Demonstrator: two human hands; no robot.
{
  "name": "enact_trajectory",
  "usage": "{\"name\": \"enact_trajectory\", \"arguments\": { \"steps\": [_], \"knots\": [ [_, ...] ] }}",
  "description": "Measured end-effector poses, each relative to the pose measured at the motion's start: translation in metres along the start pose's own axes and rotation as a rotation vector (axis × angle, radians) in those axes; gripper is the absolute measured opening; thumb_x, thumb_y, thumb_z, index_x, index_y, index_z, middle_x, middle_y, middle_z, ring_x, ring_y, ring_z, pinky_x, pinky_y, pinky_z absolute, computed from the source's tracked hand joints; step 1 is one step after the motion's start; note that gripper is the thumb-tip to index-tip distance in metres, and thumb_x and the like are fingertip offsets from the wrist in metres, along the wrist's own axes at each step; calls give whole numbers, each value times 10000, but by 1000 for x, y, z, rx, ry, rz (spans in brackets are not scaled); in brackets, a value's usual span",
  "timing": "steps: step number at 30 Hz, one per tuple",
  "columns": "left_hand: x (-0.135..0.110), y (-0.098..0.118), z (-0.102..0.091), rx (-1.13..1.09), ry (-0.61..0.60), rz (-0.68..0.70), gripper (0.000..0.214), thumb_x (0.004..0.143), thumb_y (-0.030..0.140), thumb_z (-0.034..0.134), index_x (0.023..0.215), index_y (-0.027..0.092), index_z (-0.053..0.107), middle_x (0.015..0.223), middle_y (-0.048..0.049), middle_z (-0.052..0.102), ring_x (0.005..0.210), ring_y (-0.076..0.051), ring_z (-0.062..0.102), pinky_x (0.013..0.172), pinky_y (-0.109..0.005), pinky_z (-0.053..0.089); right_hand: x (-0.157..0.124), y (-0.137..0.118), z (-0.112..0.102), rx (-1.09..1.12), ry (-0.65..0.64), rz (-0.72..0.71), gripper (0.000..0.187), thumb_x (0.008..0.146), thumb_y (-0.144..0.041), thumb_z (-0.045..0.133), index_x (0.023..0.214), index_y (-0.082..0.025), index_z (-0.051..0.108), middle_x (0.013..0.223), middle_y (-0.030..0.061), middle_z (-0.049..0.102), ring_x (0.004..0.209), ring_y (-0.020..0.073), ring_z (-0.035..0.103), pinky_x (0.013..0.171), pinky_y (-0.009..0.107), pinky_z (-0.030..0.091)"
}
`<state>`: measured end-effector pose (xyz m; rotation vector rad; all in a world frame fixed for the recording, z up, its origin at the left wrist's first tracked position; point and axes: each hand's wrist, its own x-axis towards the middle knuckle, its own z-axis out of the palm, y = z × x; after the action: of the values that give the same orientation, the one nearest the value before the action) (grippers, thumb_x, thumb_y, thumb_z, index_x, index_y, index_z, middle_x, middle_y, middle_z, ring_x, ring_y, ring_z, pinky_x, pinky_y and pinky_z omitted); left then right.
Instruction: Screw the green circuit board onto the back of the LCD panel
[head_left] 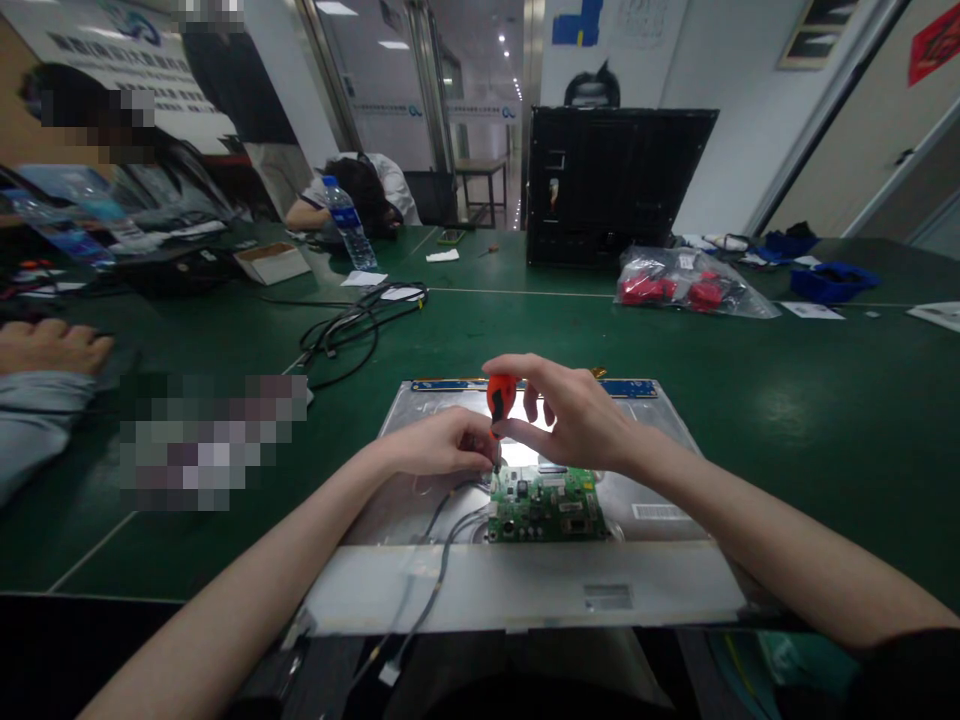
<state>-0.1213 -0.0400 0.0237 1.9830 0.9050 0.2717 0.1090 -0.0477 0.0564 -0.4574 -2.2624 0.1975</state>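
Observation:
My right hand (pixel 574 410) grips an orange and black screwdriver (pixel 500 395), with a finger over the top of its handle and the thumb at its lower part. The screwdriver stands upright, its tip at the upper left corner of a green circuit board (pixel 547 505). Close beside that tip, the fingers of my left hand (pixel 442 440) are pinched together; what they hold, if anything, is hidden. Under the board lies a silvery display panel (pixel 645 560) with a blue strip along its far edge. Grey cables (pixel 442 560) run from the board's left side over the panel's near edge.
Black cables (pixel 349 325) lie coiled at the left, near a water bottle (pixel 349 225). A large black monitor (pixel 615 185) stands at the back, with a plastic bag (pixel 690 283) of red items before it. Another person's hand (pixel 52 345) rests at far left.

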Motion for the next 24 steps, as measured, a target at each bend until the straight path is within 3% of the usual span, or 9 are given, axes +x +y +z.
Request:
{"name": "enact_trajectory", "arguments": {
  "steps": [5, 24],
  "knots": [
    [1, -1, 0, 9, -3, 10, 174, 810, 342, 714, 835, 173, 681, 702, 16, 589, 657, -152, 555, 612, -256, 408, 0, -2, -2, 58, -34, 3, 483, 931, -144, 573, 1375, -216, 396, 1004, -1, 679, 649, 75, 601, 547, 210, 445],
    [2, 3, 0, 13, -14, -4, 154, 805, 326, 688, 793, 172, 681, 666, 16, 585, 627, -143, 533, 580, -243, 398, 1, -3, -2, 23, -26, -39, 477, 956, -173, 570, 1401, -212, 401, 1023, 6, 661, 614, 65, 546, 535, 217, 446]
  ]
}}
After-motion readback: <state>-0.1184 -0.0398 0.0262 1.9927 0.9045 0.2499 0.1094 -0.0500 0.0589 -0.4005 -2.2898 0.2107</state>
